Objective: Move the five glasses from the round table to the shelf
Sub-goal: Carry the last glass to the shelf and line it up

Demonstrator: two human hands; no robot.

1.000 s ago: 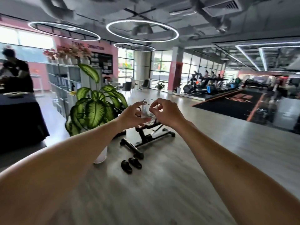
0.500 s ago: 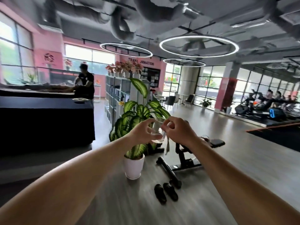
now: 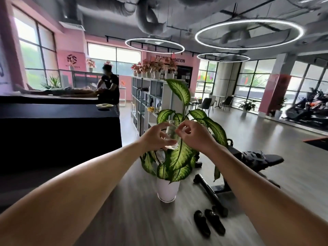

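Note:
A clear drinking glass is held up in front of me at arm's length, between both hands. My left hand grips its left side and base with curled fingers. My right hand pinches its right side near the rim. Behind the hands, further into the room, stands a white cube shelf with pink flowers in pots on top. The round table is out of view.
A large leafy plant in a white pot stands on the floor just beyond my hands. A black weight bench and two dark dumbbells lie right of it. A dark massage table fills the left; a person stands behind it.
The view has swung left: the plant, bench and shelf moved rightward and nearer, and the dark table came into view. Both hands keep holding the glass in the same way.

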